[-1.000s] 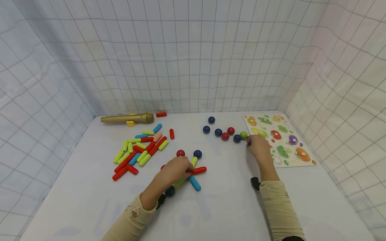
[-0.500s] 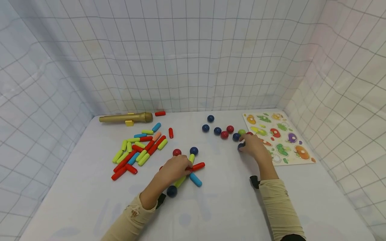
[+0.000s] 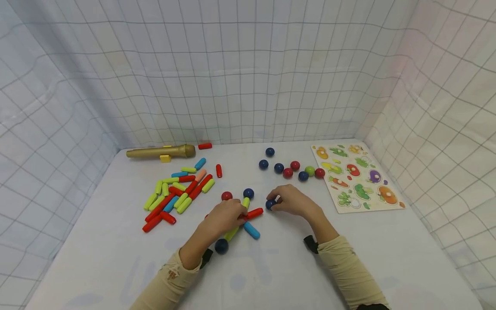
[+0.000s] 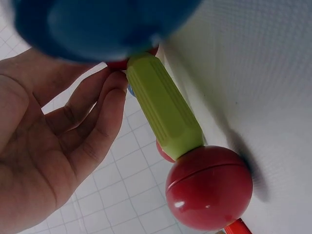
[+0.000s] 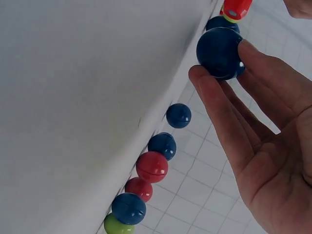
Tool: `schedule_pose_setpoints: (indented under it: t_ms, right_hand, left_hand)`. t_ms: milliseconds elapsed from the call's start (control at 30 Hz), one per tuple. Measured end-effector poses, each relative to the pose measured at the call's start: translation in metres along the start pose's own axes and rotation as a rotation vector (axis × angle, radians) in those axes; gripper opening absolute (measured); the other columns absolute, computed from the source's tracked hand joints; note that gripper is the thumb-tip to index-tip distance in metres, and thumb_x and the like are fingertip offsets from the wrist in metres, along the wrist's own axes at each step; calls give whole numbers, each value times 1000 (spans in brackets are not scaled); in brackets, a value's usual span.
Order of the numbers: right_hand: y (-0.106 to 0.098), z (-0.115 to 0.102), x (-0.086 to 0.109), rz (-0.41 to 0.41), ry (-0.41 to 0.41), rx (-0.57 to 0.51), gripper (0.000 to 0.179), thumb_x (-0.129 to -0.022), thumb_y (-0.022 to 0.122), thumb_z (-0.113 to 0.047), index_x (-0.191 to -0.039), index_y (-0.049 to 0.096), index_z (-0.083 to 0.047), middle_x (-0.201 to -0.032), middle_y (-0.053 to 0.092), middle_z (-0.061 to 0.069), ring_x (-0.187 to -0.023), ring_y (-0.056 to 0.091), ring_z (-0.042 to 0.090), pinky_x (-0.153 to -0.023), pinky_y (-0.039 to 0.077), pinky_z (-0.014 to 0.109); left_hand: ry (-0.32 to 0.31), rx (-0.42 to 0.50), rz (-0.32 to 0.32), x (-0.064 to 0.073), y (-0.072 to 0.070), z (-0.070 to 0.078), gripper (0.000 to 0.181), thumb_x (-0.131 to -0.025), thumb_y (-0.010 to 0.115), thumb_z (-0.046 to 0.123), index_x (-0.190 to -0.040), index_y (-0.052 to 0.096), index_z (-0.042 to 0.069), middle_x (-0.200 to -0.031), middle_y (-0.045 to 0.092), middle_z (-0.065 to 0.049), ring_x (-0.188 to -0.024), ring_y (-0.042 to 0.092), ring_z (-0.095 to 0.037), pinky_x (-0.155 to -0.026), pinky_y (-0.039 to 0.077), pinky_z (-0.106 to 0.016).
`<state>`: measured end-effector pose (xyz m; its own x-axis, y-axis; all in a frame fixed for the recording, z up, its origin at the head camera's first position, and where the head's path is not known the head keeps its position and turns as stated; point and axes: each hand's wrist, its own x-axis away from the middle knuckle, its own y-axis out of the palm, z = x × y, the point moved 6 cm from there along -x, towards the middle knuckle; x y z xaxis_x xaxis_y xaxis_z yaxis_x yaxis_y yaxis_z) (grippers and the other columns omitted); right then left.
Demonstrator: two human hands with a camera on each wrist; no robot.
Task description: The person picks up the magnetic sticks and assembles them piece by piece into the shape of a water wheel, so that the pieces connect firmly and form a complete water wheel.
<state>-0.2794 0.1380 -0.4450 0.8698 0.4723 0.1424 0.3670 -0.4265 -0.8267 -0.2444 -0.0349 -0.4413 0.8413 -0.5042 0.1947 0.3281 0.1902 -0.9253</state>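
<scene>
In the head view my left hand [image 3: 224, 216] pinches a red ball [image 4: 117, 64], mostly hidden, at the hub of a small stick-and-ball build. Around it lie a red stick [image 3: 254, 213], a blue stick [image 3: 252, 230] and yellow-green sticks [image 3: 232, 234]. One yellow-green stick [image 4: 163, 102] ends in a red ball [image 4: 209, 187]. A dark blue ball [image 3: 221, 246] sits at the near end, another blue ball [image 3: 248, 193] at the far side. My right hand [image 3: 293, 201] holds a loose dark blue ball [image 5: 218, 52] between thumb and fingertips, just right of the red stick's end.
A heap of coloured sticks [image 3: 182, 196] covers the left of the table. Behind it lies a gold microphone [image 3: 160, 152]. Several loose balls [image 3: 288, 172] stand in a row at the back, beside a vegetable puzzle board [image 3: 358, 178]. Gridded cloth walls enclose the table.
My right hand has carried the blue ball from beside the puzzle board leftward to near the build. A red ball now rests by the board's edge. The left hand stays at the hub.
</scene>
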Motion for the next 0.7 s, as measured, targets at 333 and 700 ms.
schedule_pose_setpoints:
  t_ms: [333, 700]
  right_hand:
    - [9, -9, -2, -27, -39, -19, 30, -85, 74, -11, -114, 70, -11, -111, 71, 3, -96, 68, 16, -87, 56, 32]
    - [-70, 59, 4, 325, 236, 85, 33, -87, 60, 1, -119, 67, -3, -127, 60, 20, -110, 61, 35, -88, 52, 45]
  left_hand:
    - [27, -35, 15, 1, -2, 4, 26, -85, 76, 19, -110, 73, 17, -92, 62, -3, -83, 55, -14, -76, 56, -30]
    - [116, -199, -13, 5, 15, 21, 23, -87, 73, 18, -107, 76, 28, -114, 58, -7, -104, 49, -21, -83, 54, -34]
